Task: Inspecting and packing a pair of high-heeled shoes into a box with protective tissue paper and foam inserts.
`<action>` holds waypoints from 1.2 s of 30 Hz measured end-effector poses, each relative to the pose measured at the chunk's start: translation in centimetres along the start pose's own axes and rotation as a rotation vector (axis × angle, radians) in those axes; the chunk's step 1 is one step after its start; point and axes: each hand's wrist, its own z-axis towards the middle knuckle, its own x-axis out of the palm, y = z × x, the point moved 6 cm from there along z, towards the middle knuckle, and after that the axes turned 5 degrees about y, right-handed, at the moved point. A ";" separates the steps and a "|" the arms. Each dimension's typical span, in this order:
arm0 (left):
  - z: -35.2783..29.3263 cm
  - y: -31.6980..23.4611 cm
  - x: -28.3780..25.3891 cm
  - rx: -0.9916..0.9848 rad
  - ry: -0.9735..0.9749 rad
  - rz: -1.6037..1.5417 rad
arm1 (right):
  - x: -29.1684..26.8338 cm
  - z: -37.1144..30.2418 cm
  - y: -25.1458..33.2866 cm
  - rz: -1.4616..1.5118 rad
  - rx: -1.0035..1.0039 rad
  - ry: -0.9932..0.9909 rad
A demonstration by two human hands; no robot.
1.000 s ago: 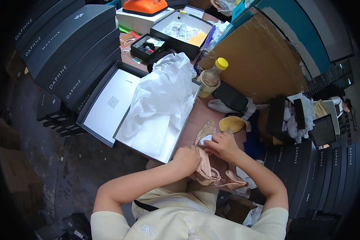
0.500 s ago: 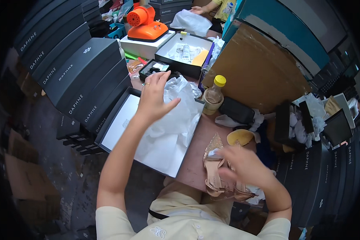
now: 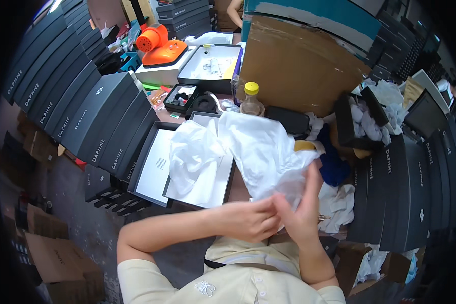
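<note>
A large sheet of white tissue paper (image 3: pixel 258 147) spreads from the shoe box across the table up to my hands. My left hand (image 3: pixel 253 219) is closed, its fingers pinching the paper's near edge. My right hand (image 3: pixel 303 207) touches it there, with the thumb by the left fingertips and the fingers bent around the paper. Just to the left lies the open dark shoe box (image 3: pixel 227 183), more crumpled paper inside it. The glittery sandals are hidden; only a small gold-coloured piece (image 3: pixel 323 218) shows beside my right hand.
Stacked dark shoe boxes (image 3: pixel 93 116) rise on the left, more (image 3: pixel 395 197) on the right. Behind stand a yellow-capped bottle (image 3: pixel 251 96), a black case (image 3: pixel 288 121), a big cardboard box (image 3: pixel 299 66) and an orange blower-like machine (image 3: pixel 159 48). A cardboard carton (image 3: pixel 347 261) sits low right.
My left hand has come from above the box down to the right hand. The tissue paper now extends over the table, covering where the sandals lay. The view has shifted.
</note>
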 end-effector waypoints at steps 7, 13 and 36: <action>-6.1 2.4 -4.8 -1.159 -0.312 -0.159 | 1.4 0.5 -0.8 0.134 -0.006 0.055; -11.0 9.1 0.9 -1.326 0.351 -0.372 | -1.9 -2.4 1.0 0.257 0.096 -0.083; -19.0 14.5 -7.0 -1.335 -1.027 -0.609 | 2.2 -15.3 -9.8 0.813 0.951 0.232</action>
